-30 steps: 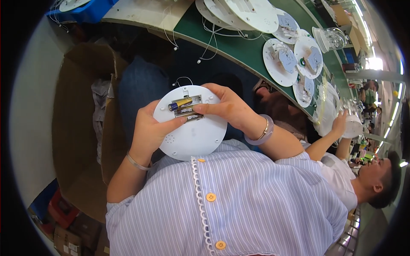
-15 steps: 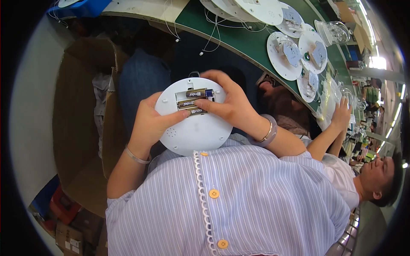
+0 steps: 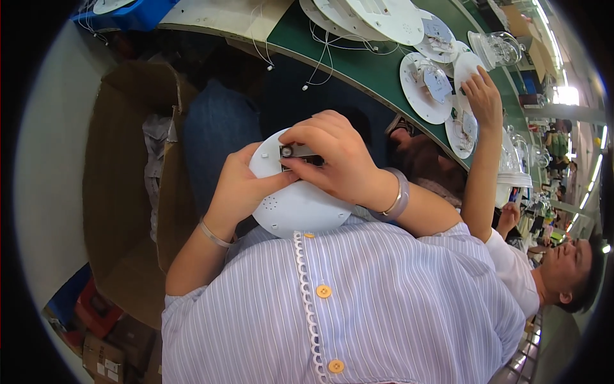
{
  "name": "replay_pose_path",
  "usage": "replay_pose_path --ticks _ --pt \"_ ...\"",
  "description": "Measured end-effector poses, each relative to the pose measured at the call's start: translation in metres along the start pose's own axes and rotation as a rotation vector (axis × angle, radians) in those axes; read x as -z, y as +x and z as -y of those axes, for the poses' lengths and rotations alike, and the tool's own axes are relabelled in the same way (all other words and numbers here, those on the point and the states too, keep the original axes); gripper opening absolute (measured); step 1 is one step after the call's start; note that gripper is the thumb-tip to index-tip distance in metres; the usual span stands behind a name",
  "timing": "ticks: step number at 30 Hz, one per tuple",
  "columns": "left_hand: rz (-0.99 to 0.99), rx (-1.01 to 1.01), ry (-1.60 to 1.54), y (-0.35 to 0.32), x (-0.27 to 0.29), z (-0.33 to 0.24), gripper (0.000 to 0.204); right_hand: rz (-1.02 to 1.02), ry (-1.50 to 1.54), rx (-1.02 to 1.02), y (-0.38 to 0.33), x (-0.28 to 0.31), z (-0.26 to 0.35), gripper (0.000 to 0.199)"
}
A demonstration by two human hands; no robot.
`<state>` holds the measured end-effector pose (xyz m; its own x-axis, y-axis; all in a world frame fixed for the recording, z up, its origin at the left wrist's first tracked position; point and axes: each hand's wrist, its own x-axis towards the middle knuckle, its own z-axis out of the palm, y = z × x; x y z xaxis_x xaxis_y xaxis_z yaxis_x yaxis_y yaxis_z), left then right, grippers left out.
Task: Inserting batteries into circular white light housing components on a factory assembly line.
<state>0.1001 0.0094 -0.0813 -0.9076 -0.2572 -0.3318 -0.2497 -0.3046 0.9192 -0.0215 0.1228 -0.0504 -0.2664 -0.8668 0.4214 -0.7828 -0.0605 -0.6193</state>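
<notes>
I hold a round white disc-shaped housing in front of my shirt, its battery side facing up. My left hand is closed on its left edge, the thumb lying across the face. Over the battery compartment, my right hand is curled, thumb and fingers pinching at a battery. Only the round end of that battery shows, by the compartment's left end. My right fingers and palm hide most of the slot, so the other batteries cannot be made out.
A green workbench runs along the far side, holding stacked white discs, discs with circuit boards and clear domes. Thin wires hang over its edge. A co-worker's hand touches a disc at right. An open cardboard box stands left.
My right hand has moved over the compartment and curled, covering batteries that showed before. The disc has tilted slightly. The co-worker's hand has reached up to a disc on the bench.
</notes>
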Motion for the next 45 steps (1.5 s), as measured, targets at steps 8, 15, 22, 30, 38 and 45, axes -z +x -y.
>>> replay_pose_path --ticks 8,15,22,30,38,45 --pt "0.009 -0.048 -0.036 -0.004 0.003 0.000 0.039 0.227 -0.287 0.105 0.003 0.006 0.005 0.028" --pt "-0.125 -0.084 -0.254 0.001 0.013 0.009 0.029 -0.073 -0.167 -0.314 -0.003 0.024 0.003 0.045" --pt "-0.165 -0.068 -0.265 0.003 0.018 0.002 0.028 0.150 0.378 -0.515 -0.017 0.015 -0.005 0.029" --pt "-0.236 -0.164 -0.155 0.005 0.017 0.001 0.025 0.092 0.291 -0.437 -0.019 0.008 -0.003 0.027" --pt "-0.003 -0.100 -0.621 0.008 0.022 -0.008 0.020 0.045 0.736 -0.205 0.013 0.009 -0.042 0.049" --pt "-0.112 -0.219 -0.721 0.012 0.033 -0.017 0.028 0.280 1.057 -0.311 0.001 -0.012 -0.034 0.036"
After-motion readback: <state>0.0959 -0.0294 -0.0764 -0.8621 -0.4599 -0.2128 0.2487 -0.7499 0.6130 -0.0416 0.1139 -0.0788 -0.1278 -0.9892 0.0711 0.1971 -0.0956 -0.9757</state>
